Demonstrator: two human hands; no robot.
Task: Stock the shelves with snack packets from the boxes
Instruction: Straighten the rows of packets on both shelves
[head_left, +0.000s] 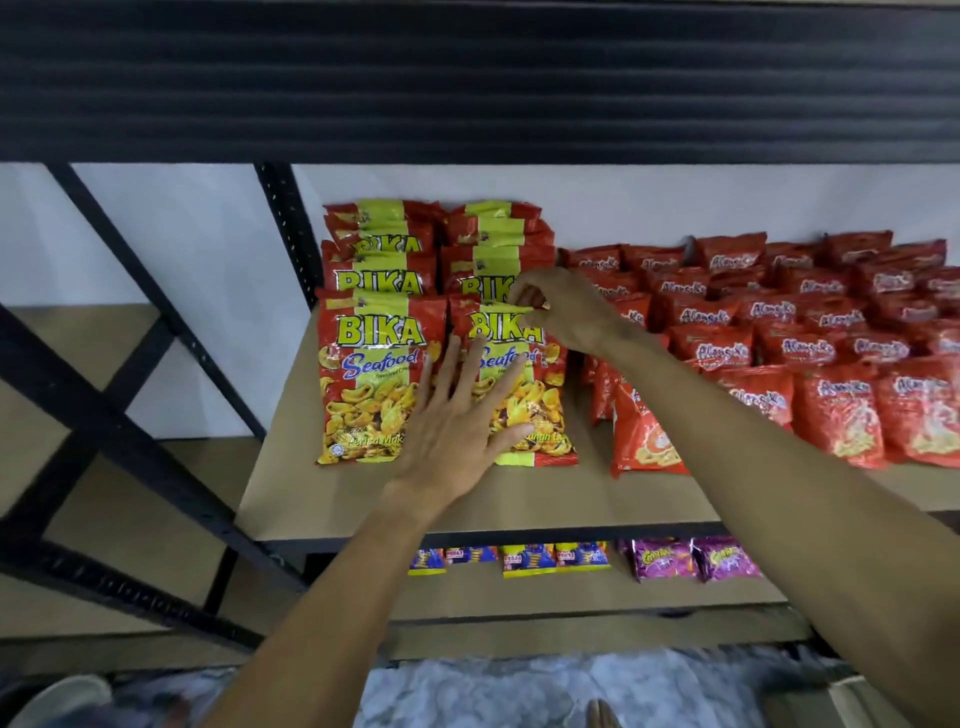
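The left hand (457, 421) is lying flat, fingers straight and spread, across the gap between the two front BIKA Seafood packets. It is covering the lower right of the front left packet (363, 384) and much of the middle of the front right packet (543, 410). The right hand (569, 312) is reaching in from the right and pinching the top edge of that front right packet with curled fingers, hiding the end of the printed name and the top right corner. Both packets are lying at the left end of the middle shelf (291, 499), on its tan board, near the black upright (285, 223). Behind them more BIKA packets (387, 275) are overlapping in two rows. Each is showing only its top strip, so their number is hard to tell.

To the right, red packets (831, 358) are covering the board in overlapping rows and running off the right edge of the view; their script is too blurred to read with certainty. The right forearm is crossing over several of them and over an orange-red packet (644, 441) at the front, hiding its upper part. The upper shelf (467, 78) is filling the top of the view as a dark ribbed underside. On the lower shelf (571, 597), blue-and-yellow packets (530, 558) and purple packets (691, 558) are showing only in part beneath the middle shelf's front rim. The floor (519, 686) is appearing blurred at the bottom.
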